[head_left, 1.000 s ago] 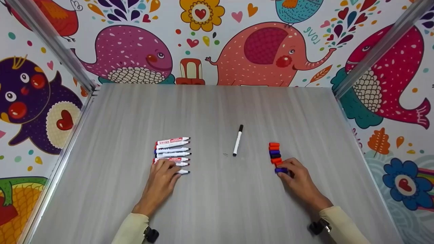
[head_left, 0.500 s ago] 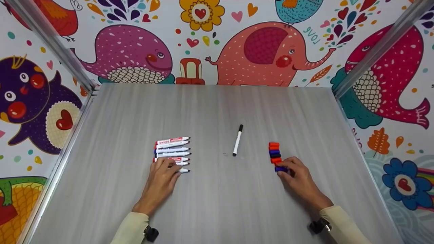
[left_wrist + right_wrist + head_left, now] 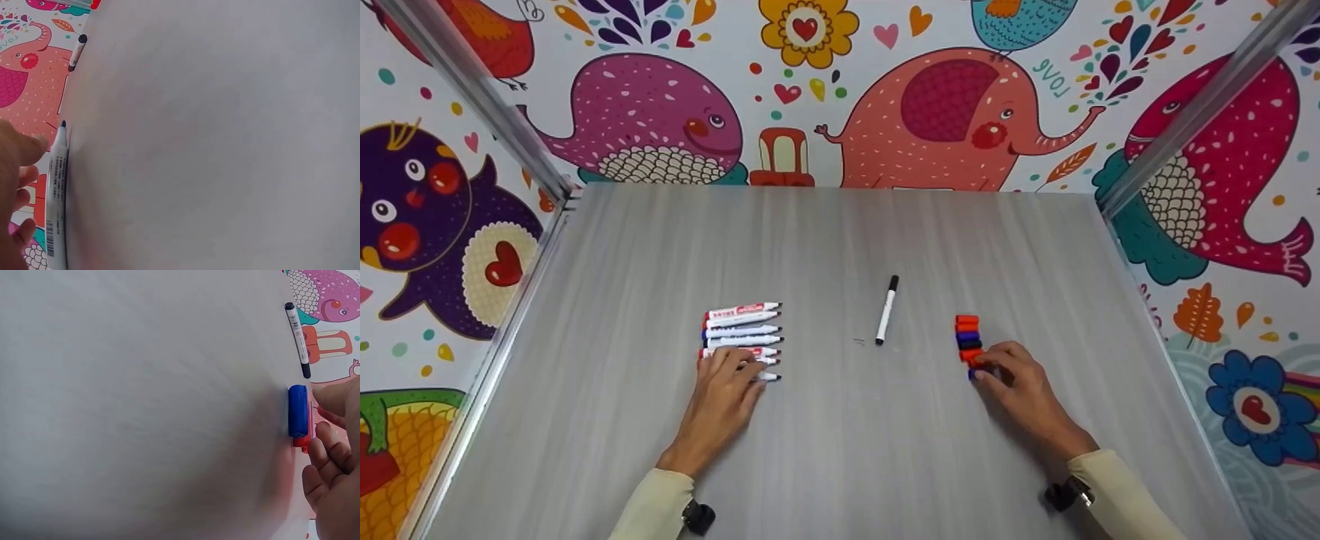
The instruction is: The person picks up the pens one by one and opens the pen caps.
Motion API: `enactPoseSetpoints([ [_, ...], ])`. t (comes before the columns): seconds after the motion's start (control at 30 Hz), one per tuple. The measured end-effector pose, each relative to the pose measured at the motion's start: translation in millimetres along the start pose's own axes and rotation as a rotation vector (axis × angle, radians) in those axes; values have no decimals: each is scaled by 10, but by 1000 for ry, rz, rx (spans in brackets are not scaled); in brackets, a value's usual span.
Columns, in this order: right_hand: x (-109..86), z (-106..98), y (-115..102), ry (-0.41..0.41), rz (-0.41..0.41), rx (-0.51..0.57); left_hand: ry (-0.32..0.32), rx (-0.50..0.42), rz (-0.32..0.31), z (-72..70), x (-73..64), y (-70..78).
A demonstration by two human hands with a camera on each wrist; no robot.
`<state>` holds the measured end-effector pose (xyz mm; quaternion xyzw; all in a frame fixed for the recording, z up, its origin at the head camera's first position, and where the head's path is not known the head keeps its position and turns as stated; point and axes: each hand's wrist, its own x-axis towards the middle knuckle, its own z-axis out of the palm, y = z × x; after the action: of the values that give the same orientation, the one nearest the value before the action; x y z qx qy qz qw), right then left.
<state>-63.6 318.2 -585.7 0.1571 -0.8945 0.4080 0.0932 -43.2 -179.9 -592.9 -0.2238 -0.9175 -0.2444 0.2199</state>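
A row of white markers (image 3: pixel 744 331), uncapped with tips to the right, lies at left on the table. My left hand (image 3: pixel 718 388) is over the near end of the row, fingertips at the marker bodies. In the left wrist view the nearest marker (image 3: pixel 57 197), blue-tipped, lies beside the thumb and loosely bent fingers. At right stands a short row of red, blue and black marker caps (image 3: pixel 968 337). My right hand (image 3: pixel 1027 382) is at its near end, beside a blue cap (image 3: pixel 298 410); a red cap (image 3: pixel 302 442) shows behind it. The thumb and fingers partly hide these caps.
Between the rows lies a capped black-and-white marker (image 3: pixel 886 311), with small dark marks (image 3: pixel 859 341) on the table beside it. The grey table (image 3: pixel 840 450) is bounded by walls printed with cartoon animals (image 3: pixel 945 120) and metal posts (image 3: pixel 480 97).
The nearest marker and the nearest blue cap have both shifted slightly away from me toward their rows. My right fingers have edged forward and cover more of the blue cap.
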Motion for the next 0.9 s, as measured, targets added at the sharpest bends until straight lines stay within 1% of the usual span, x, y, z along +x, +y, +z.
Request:
enactPoseSetpoints([
  [0.13,21,1,-5,15,-56,7,8,-16,8,10,17,35],
  [0.2,34,-1,-10,12,-64,12,15,-31,2,10,32,55],
  [0.4,76,-7,-27,1,-66,9,21,-125,-53,7,115,128],
  [0.6,150,10,-55,-2,-83,19,5,-198,-105,30,225,273],
  [0.7,185,17,-64,-17,-88,18,2,-230,-109,58,277,335],
  [0.8,215,20,-80,-27,-100,19,0,-261,-99,99,317,372],
  [0.9,252,35,-106,-34,-116,25,-15,-294,-102,132,346,407],
])
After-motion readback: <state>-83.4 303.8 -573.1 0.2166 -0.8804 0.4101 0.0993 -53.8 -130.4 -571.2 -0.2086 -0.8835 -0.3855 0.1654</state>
